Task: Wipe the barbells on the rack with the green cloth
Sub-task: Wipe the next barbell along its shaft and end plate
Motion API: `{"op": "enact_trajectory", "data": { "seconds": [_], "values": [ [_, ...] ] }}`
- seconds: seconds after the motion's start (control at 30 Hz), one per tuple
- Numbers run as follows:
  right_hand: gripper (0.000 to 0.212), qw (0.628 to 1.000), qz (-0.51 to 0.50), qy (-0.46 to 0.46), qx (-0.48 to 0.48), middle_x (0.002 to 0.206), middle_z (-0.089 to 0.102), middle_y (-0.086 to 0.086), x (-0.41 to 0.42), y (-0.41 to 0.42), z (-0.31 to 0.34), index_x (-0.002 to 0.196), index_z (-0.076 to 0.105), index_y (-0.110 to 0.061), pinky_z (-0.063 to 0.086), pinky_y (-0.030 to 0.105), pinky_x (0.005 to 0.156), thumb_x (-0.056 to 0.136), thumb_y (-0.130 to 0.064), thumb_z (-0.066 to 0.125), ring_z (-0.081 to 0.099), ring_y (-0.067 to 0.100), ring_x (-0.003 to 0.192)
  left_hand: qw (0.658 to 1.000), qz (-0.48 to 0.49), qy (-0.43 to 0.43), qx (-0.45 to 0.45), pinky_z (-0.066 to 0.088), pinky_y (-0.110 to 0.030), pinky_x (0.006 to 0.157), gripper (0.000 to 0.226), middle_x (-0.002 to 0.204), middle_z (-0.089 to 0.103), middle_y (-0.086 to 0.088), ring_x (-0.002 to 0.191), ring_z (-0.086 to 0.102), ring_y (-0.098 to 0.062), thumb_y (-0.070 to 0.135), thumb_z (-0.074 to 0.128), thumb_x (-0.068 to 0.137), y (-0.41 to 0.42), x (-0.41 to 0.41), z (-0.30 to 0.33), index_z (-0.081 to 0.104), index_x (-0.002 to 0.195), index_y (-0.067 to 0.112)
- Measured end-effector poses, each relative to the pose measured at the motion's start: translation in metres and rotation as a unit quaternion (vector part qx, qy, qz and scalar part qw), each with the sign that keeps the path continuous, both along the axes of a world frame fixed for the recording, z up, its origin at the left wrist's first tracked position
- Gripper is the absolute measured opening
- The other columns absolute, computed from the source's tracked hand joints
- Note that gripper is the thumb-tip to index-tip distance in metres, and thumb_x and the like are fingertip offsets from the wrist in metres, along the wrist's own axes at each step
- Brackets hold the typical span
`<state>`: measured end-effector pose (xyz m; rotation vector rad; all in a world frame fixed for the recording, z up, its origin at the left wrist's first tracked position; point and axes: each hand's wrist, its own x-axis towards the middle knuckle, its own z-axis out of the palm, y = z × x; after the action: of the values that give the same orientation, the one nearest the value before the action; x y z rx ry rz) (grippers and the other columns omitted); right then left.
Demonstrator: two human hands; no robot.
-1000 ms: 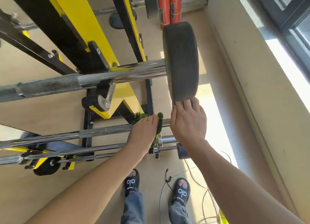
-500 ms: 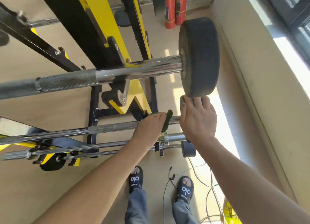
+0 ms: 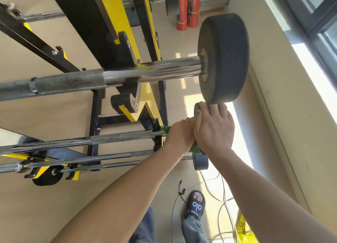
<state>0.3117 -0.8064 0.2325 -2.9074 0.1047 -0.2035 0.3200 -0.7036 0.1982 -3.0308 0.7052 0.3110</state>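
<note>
Left hand (image 3: 179, 133) grips green cloth (image 3: 196, 148) round barbell (image 3: 109, 139); right hand (image 3: 214, 128) holds plate (image 3: 197, 109).

Colours and surface patterns at the barbell rack.
The rack (image 3: 116, 24) was yellow and black; the top barbell (image 3: 149, 72) was bright chrome with a dark cross-hatched grip section, and its weight plate (image 3: 226, 58) was dull black with a greyish, scuffed face. The lower bars (image 3: 82, 140) were chrome with grey knurled bands. The cloth (image 3: 196, 148) was green. Two fire extinguishers (image 3: 187, 7) were red. The floor (image 3: 45, 115) was pale beige, the wall (image 3: 273, 78) cream. The sandal (image 3: 196, 205) was black with white lettering, the trousers (image 3: 191, 230) grey-blue, and the bag (image 3: 244, 228) yellow with dark print.
</note>
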Motion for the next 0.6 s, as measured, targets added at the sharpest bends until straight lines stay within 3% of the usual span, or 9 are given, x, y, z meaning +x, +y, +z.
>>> {"op": "enact_trajectory", "data": {
  "seconds": [0.13, 0.23, 0.4, 0.53, 0.6],
  "values": [
    [0.034, 1.000, 0.012, 0.009, 0.000, 0.113, 0.055, -0.003, -0.002, -0.005, 0.001, 0.116, 0.055, -0.023, 0.040, 0.035, 0.092, 0.101, -0.031, 0.026, 0.042, 0.022, 0.113, 0.999, 0.009, 0.007, -0.050, 0.059, -0.039, 0.072, 0.025, 0.102, 0.063, -0.005, 0.087, 0.069, -0.027, 0.019, 0.056, 0.099, 0.036, -0.002, 0.003, 0.042, 0.119, 0.015],
    [0.041, 1.000, 0.014, 0.026, -0.003, 0.114, 0.054, -0.004, 0.000, -0.003, 0.003, 0.116, 0.054, -0.024, 0.041, 0.034, 0.093, 0.101, -0.034, 0.017, 0.041, 0.022, 0.114, 0.995, 0.048, 0.041, -0.076, 0.060, -0.038, 0.066, 0.032, 0.104, 0.065, -0.002, 0.087, 0.069, -0.024, 0.025, 0.063, 0.095, 0.060, -0.007, 0.005, 0.042, 0.118, 0.021],
    [0.039, 1.000, -0.007, 0.011, 0.006, 0.108, 0.055, -0.002, 0.000, 0.000, 0.003, 0.110, 0.058, -0.021, 0.040, 0.035, 0.091, 0.101, -0.032, 0.022, 0.043, 0.022, 0.109, 0.991, 0.102, 0.038, -0.081, 0.052, -0.035, 0.059, 0.016, 0.096, 0.067, -0.004, 0.081, 0.069, -0.029, 0.024, 0.052, 0.100, 0.026, -0.002, 0.012, 0.044, 0.113, 0.017],
    [0.033, 1.000, 0.007, 0.008, -0.001, 0.102, 0.053, -0.004, 0.002, -0.001, 0.001, 0.105, 0.057, -0.022, 0.039, 0.034, 0.088, 0.100, -0.030, 0.025, 0.043, 0.022, 0.105, 0.991, 0.099, 0.037, -0.076, 0.053, -0.034, 0.072, 0.019, 0.103, 0.066, -0.008, 0.089, 0.069, -0.026, 0.015, 0.057, 0.096, -0.004, 0.000, 0.012, 0.049, 0.113, 0.011],
    [0.032, 1.000, 0.012, 0.008, -0.005, 0.103, 0.052, -0.004, 0.000, -0.003, 0.002, 0.106, 0.056, -0.022, 0.039, 0.034, 0.087, 0.100, -0.030, 0.025, 0.042, 0.022, 0.106, 0.991, 0.090, 0.032, -0.093, 0.054, -0.034, 0.071, 0.021, 0.100, 0.066, -0.007, 0.085, 0.069, -0.027, 0.017, 0.059, 0.095, 0.003, -0.003, 0.012, 0.047, 0.112, 0.012]
  ]
}}
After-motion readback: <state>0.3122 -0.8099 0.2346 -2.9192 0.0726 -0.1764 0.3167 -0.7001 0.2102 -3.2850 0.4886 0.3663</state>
